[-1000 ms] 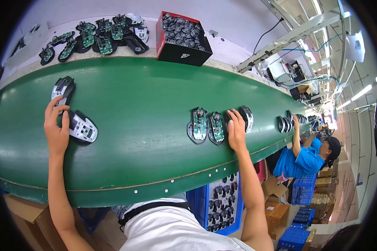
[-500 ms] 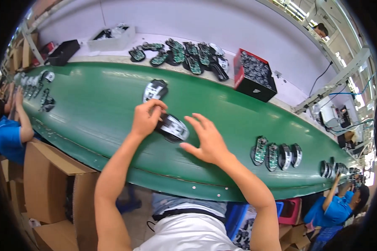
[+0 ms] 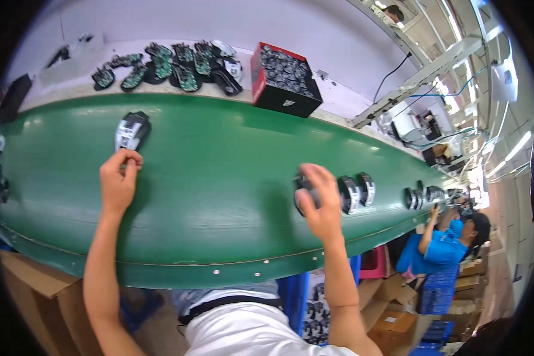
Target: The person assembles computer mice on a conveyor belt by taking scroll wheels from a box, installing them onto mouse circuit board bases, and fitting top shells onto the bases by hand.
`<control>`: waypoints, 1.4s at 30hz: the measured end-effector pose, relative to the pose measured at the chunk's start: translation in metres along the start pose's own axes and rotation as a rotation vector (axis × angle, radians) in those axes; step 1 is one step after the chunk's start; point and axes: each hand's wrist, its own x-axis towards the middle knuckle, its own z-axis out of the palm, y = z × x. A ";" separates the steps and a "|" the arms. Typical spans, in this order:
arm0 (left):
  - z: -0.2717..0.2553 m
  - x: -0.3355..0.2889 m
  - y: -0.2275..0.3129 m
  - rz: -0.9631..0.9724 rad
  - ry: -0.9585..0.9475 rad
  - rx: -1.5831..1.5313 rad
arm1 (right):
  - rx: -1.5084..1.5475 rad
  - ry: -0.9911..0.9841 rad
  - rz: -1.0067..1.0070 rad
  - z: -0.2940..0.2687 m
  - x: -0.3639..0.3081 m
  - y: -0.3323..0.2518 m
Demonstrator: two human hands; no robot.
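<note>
A black-and-white computer mouse part point(image 3: 132, 129) lies on the green belt at the left. My left hand point(image 3: 119, 178) is at its near end, with finger and thumb drawn together on that end. Right of the middle, my right hand point(image 3: 321, 204), blurred by motion, curls around a dark mouse part point(image 3: 300, 191) low over the belt. Most of that part is hidden by the fingers. Just right of this hand stand two black mouse parts with pale faces, a nearer one point(image 3: 350, 194) and a farther one point(image 3: 367, 188).
Along the back ledge lie several mouse parts with green circuit boards point(image 3: 160, 62), beside a red-and-black box point(image 3: 286, 101) of small dark pieces. More parts point(image 3: 418, 197) stand far right, near a co-worker in blue point(image 3: 436, 249). A cardboard box point(image 3: 41, 279) stands at the lower left.
The view has swung to the right. My left hand has moved from the middle mouse part to the one farther left. My right hand has moved right, curling around a dark part.
</note>
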 end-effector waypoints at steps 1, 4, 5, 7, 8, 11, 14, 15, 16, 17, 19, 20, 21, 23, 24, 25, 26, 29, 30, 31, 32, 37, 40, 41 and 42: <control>0.004 0.002 0.000 0.015 -0.031 -0.007 | -0.067 0.097 0.122 -0.018 -0.011 0.029; 0.008 0.002 -0.006 0.017 -0.084 0.003 | -0.228 0.193 0.271 -0.044 -0.036 0.077; 0.009 0.002 -0.008 0.015 -0.090 0.012 | -0.245 0.184 0.250 -0.045 -0.042 0.086; 0.011 0.000 -0.009 0.002 -0.087 0.012 | -0.315 0.124 0.265 -0.035 -0.051 0.093; 0.011 -0.001 -0.011 -0.018 -0.072 0.011 | -0.395 0.104 0.239 -0.031 -0.051 0.094; 0.010 -0.003 -0.014 -0.033 -0.057 0.003 | -0.473 0.075 0.241 -0.020 -0.050 0.100; 0.011 -0.005 -0.013 -0.074 -0.065 -0.003 | -0.574 0.024 0.276 -0.017 -0.054 0.104; 0.012 -0.006 -0.013 -0.066 -0.070 0.002 | -0.569 0.017 0.288 -0.016 -0.057 0.108; 0.013 -0.005 -0.013 -0.058 -0.070 -0.001 | -0.520 0.017 0.259 -0.018 -0.057 0.109; 0.012 -0.006 -0.013 -0.064 -0.077 -0.002 | -0.471 0.015 0.230 -0.019 -0.056 0.110; 0.012 -0.007 -0.012 -0.082 -0.079 0.000 | -0.490 -0.016 0.229 -0.019 -0.056 0.107; 0.011 -0.007 -0.013 -0.092 -0.086 -0.001 | -0.515 -0.015 0.243 -0.018 -0.055 0.105; 0.011 -0.006 -0.015 -0.090 -0.088 0.004 | -0.539 -0.014 0.257 -0.017 -0.054 0.104; 0.008 -0.007 -0.014 -0.098 -0.102 -0.001 | -0.587 -0.026 0.247 -0.018 -0.054 0.105; 0.008 -0.006 -0.013 -0.079 -0.107 0.010 | -0.590 -0.028 0.236 -0.019 -0.053 0.108; 0.006 -0.004 -0.013 -0.058 -0.114 0.018 | -0.576 -0.045 0.220 -0.019 -0.049 0.109; 0.005 -0.005 -0.013 -0.064 -0.119 0.021 | -0.563 -0.061 0.202 -0.019 -0.045 0.108; 0.009 -0.011 -0.019 -0.067 -0.140 -0.010 | -0.453 -0.067 0.168 -0.020 -0.052 0.118; 0.013 -0.008 -0.016 -0.059 -0.140 -0.038 | -0.444 -0.081 0.153 -0.025 -0.055 0.125; 0.013 -0.006 -0.015 -0.053 -0.141 -0.030 | -0.444 -0.088 0.146 -0.024 -0.057 0.125; 0.012 -0.004 -0.014 -0.046 -0.141 -0.021 | -0.478 -0.055 0.140 -0.024 -0.058 0.124; 0.001 -0.003 -0.010 0.129 -0.008 0.194 | -0.427 -0.009 0.146 -0.023 -0.055 0.121; 0.001 -0.001 -0.008 0.182 0.029 0.187 | -0.245 -0.006 0.207 -0.033 -0.054 0.120; 0.000 0.000 -0.007 0.213 0.040 0.216 | -0.249 0.060 0.243 -0.035 -0.056 0.116; -0.001 0.000 -0.004 0.245 0.051 0.245 | -0.288 0.121 0.236 -0.035 -0.060 0.111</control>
